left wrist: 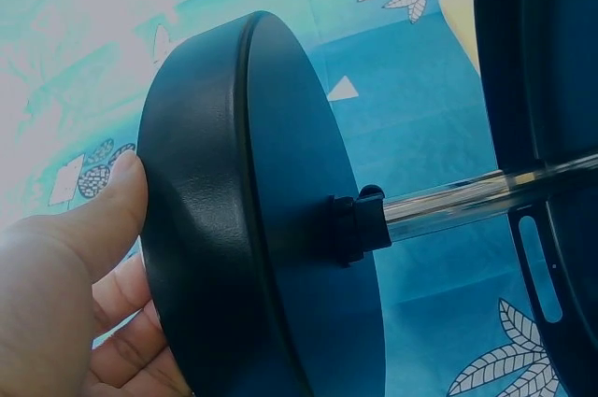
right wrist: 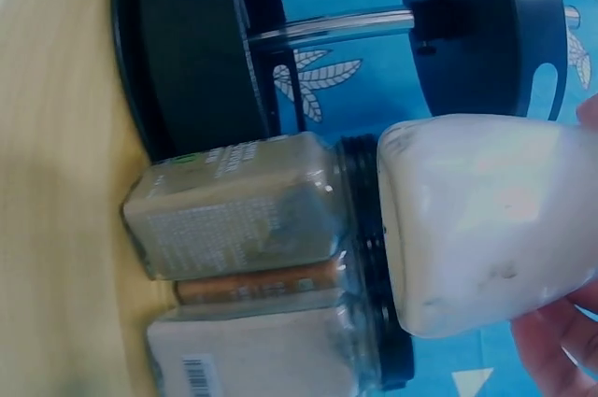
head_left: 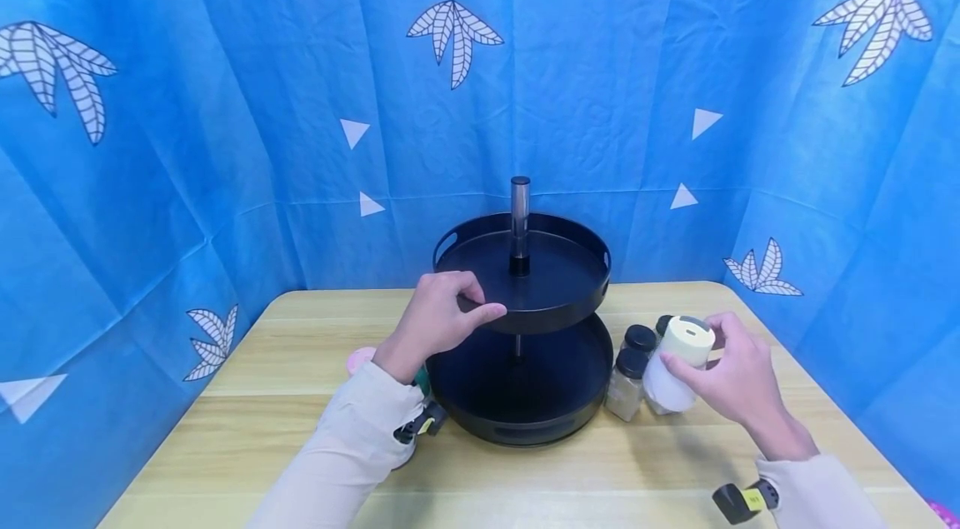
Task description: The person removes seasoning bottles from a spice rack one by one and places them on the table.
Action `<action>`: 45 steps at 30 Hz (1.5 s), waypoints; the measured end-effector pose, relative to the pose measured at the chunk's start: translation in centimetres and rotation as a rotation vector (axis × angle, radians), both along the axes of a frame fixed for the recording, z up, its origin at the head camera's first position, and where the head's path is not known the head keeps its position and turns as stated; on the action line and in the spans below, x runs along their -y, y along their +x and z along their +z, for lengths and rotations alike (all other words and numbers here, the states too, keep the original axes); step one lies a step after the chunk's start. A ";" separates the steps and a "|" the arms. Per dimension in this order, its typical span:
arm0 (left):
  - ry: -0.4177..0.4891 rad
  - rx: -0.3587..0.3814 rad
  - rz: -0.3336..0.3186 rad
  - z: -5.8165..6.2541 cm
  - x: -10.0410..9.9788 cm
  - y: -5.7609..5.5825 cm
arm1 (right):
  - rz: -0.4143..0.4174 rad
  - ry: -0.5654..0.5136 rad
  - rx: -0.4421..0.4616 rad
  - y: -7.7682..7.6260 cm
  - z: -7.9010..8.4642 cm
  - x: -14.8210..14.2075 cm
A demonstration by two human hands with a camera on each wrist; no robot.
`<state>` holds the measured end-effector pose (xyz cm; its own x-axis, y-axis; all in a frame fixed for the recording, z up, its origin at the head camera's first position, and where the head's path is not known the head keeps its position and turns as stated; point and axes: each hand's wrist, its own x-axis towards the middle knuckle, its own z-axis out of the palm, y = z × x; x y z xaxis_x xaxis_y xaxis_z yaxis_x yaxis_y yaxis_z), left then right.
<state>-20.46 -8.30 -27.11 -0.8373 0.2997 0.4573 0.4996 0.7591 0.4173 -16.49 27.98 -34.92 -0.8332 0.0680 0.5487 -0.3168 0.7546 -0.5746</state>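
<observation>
My right hand (head_left: pixel 731 366) grips a white seasoning jar (head_left: pixel 671 379) with a pale cream lid. In the right wrist view this jar (right wrist: pixel 495 219) is beside the black lids of several clear spice jars (right wrist: pixel 243 210). My left hand (head_left: pixel 442 312) is at the front left rim of the upper tray (head_left: pixel 555 312) of a black two-tier stand. The left wrist view shows the thumb (left wrist: pixel 117 191) by the rim's edge and the other fingers partly hidden behind the tray wall. Whether they pinch the rim is unclear.
The stand's lower tray (head_left: pixel 525 429) rests on the light wooden table (head_left: pixel 300 396), with a metal post (head_left: pixel 520 217) rising through the top. Black-lidded spice jars (head_left: pixel 626 383) stand right of it. A pink round thing (head_left: pixel 360 358) is partly hidden behind my left arm. Blue curtains (head_left: pixel 585 96) surround the table.
</observation>
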 end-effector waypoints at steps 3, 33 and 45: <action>-0.003 0.003 0.004 0.0 0.0 0.0 | 0.012 0.003 -0.017 0.0 -0.6 -0.1; 0.014 0.010 -0.010 0.1 -0.6 0.2 | -0.054 -0.004 0.225 1.7 -7.9 0.0; 0.175 -0.282 -0.032 -0.5 0.1 1.4 | -0.123 -0.025 0.083 2.8 -6.9 0.3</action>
